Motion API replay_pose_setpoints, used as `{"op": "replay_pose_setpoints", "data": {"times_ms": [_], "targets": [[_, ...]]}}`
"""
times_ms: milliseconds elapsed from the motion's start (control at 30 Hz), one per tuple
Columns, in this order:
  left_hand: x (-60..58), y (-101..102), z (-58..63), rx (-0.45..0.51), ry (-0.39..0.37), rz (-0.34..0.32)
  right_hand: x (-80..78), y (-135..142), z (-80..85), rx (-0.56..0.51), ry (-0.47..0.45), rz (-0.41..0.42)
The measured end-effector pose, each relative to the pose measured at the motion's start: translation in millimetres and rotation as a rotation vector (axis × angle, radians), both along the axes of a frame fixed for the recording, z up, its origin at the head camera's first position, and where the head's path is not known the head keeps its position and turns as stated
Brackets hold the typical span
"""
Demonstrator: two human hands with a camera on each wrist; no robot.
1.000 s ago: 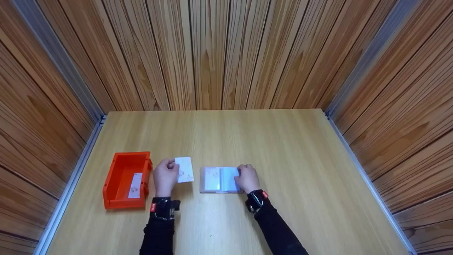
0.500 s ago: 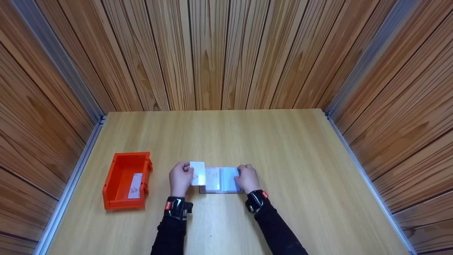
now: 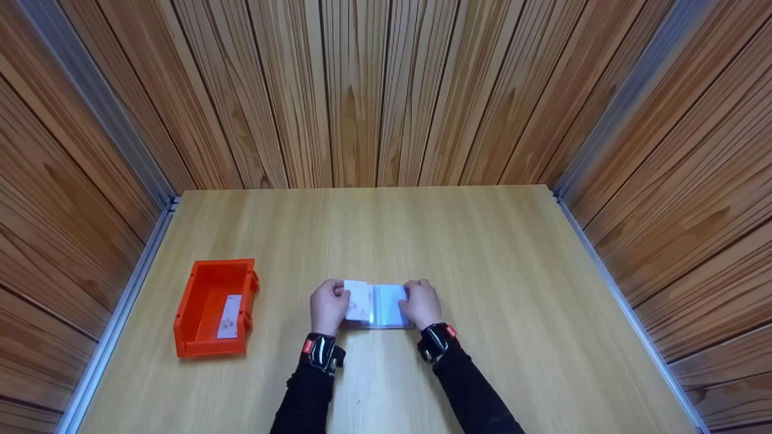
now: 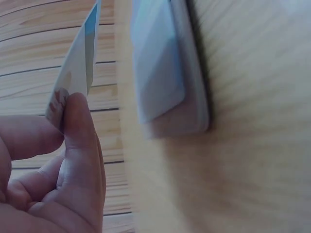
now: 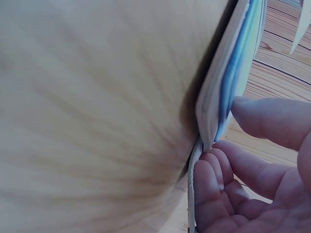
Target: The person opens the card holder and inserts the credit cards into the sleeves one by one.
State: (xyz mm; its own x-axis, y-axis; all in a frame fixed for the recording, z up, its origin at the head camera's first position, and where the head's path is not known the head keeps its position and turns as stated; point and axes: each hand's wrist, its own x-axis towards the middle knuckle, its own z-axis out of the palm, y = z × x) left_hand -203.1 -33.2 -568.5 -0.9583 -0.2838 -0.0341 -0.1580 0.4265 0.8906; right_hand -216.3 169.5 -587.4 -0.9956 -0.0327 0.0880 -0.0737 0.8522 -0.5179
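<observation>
My left hand pinches a white card with a faint print near its lower end. The card hangs over the left side of a small open card album with clear pockets, hiding most of that page. In the left wrist view the card stands apart from the album, held between thumb and finger. My right hand grips the album's right edge. Up close in the right wrist view, its thumb lies on the bluish pages and its curled fingers are at the cover's edge.
An orange bin stands on the left of the wooden table, with another white card leaning inside it. Wood-plank walls with metal corner strips enclose the table at the back and sides.
My left hand has carried the white card rightward from beside the bin to above the album's left page. My right hand and the album have stayed in place.
</observation>
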Motion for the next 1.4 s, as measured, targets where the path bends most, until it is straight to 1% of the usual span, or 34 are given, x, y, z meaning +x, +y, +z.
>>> {"op": "replay_pose_setpoints", "data": {"times_ms": [133,267,367,567,700,867,967,1167,1333,1400], "targets": [[-0.9,6.7,-4.3,0.016,-0.055,-0.013,0.2,0.0,0.2,0.003,-0.004,-0.002],[-1.1,12.5,-6.7,0.013,-0.062,-0.021,-0.9,-0.5,-0.4,-0.003,-0.041,-0.012],[-1.8,16.8,-7.5,0.010,-0.062,-0.025,-2.6,-0.2,-2.3,0.012,-0.054,-0.016],[-4.1,23.4,-10.9,-0.026,-0.043,-0.027,-2.2,-0.5,-2.0,0.020,-0.060,-0.015],[-5.2,25.9,-13.9,-0.047,-0.046,-0.037,-1.9,-0.2,-1.0,0.013,-0.064,-0.015],[-4.8,28.0,-15.8,-0.090,-0.006,-0.035,-1.3,0.5,-0.5,0.009,-0.046,-0.011],[-4.5,29.1,-16.5,-0.100,0.012,-0.035,-1.4,0.7,-0.8,0.010,-0.040,-0.010],[-4.8,30.2,-17.8,-0.089,0.012,-0.044,-2.0,0.0,-0.6,0.014,-0.058,-0.012],[-6.1,30.0,-20.1,-0.085,0.019,-0.046,-1.6,-0.6,0.0,0.023,-0.056,-0.011],[-6.2,30.1,-20.3,-0.084,0.009,-0.047,-1.4,-0.5,0.0,0.022,-0.059,-0.011]]}}
